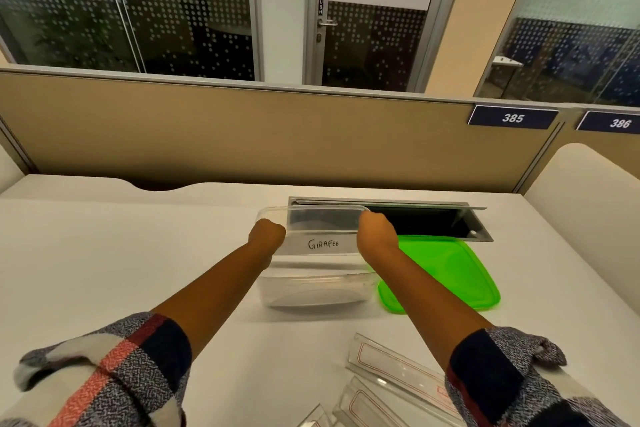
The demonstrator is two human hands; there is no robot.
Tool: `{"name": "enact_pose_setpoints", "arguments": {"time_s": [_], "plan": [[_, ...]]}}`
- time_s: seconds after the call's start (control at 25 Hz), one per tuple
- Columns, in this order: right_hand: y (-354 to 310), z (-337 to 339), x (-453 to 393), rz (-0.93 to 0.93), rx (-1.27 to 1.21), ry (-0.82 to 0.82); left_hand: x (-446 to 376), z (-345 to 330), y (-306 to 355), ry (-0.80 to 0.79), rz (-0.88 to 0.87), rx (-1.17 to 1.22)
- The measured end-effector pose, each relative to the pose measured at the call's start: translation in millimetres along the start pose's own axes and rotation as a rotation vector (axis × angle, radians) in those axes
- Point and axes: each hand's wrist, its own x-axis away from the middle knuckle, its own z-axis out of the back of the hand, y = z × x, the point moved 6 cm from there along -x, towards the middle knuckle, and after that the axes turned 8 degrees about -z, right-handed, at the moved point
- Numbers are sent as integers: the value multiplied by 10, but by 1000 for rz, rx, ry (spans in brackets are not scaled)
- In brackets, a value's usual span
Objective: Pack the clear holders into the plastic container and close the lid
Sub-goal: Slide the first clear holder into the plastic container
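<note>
A clear plastic container (311, 288) stands on the white desk in the middle of the view. Over its open top both hands hold a clear holder (323, 243) with a white label reading "GIRAFEE". My left hand (266, 234) grips the holder's left end and my right hand (376, 230) grips its right end. The green lid (450, 270) lies flat on the desk just right of the container, partly under my right forearm. More clear holders (388, 381) with red outlines lie near the front edge, partly hidden by my right sleeve.
An open cable tray (433, 222) with a metal flap is sunk into the desk behind the container and lid. A tan partition (242, 135) with number plates 385 and 386 closes the desk's far side. White desk surface (121, 253) stretches to the left.
</note>
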Motion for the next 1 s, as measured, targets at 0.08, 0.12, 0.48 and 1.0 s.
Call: {"name": "enact_pose_setpoints", "arguments": {"time_s": [0.08,0.12,0.48,1.0], "plan": [[-52,-85,-53,-4,43,-66,-15,-70,-58,-20,42,70],[-72,-127,-78,-4,59,-92,-29,-92,-88,-23,54,78],[-136,-333,-236,35,203,-138,-152,-203,-210,4,24,-76],[-55,-297,-195,84,252,-22,-90,-229,-93,77,-175,-291]]}}
